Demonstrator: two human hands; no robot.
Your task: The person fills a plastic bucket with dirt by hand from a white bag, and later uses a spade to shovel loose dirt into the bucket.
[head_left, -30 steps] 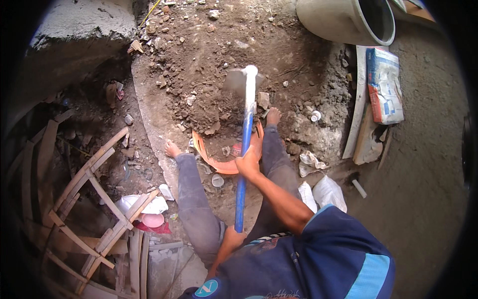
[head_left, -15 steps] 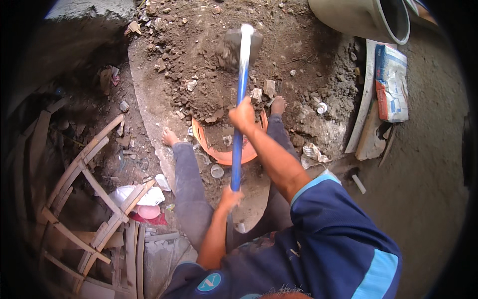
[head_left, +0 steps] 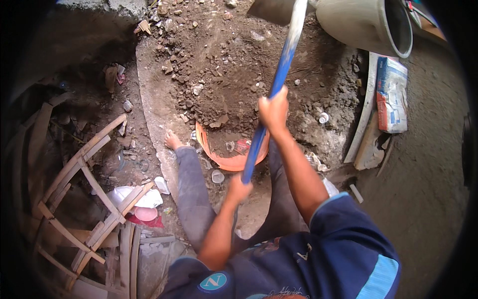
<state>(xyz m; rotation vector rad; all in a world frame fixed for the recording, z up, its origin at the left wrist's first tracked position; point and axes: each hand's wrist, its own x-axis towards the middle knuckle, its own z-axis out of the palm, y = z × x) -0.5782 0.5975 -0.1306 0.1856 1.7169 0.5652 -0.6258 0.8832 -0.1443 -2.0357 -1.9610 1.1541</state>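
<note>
Both my hands grip a long-handled hoe point(head_left: 284, 65) with a blue shaft that turns white toward its head. My right hand point(head_left: 275, 108) is wrapped round the middle of the shaft, and my left hand point(head_left: 239, 189) holds its lower end. The broad metal blade point(head_left: 271, 11) is lifted over the far soil, partly cut off by the top edge. Between my feet lies an orange plastic container point(head_left: 231, 163) with a curved rim, holding some dirt and a red scrap. Loose brown soil point(head_left: 219, 92) with stones spreads beyond it.
A large grey bucket point(head_left: 351, 25) lies on its side at the far right. Nearer stand a white, blue and red bag point(head_left: 392, 97) and boards point(head_left: 371, 144). Curved wooden framing point(head_left: 94, 187) lies at left, beside white plastic point(head_left: 144, 198). My left bare foot point(head_left: 173, 140) rests by a concrete edge.
The hoe has swung up, away and to the right; its blade has moved from the soil pile toward the bucket. Both hands have shifted right with it. A red scrap now shows in the container.
</note>
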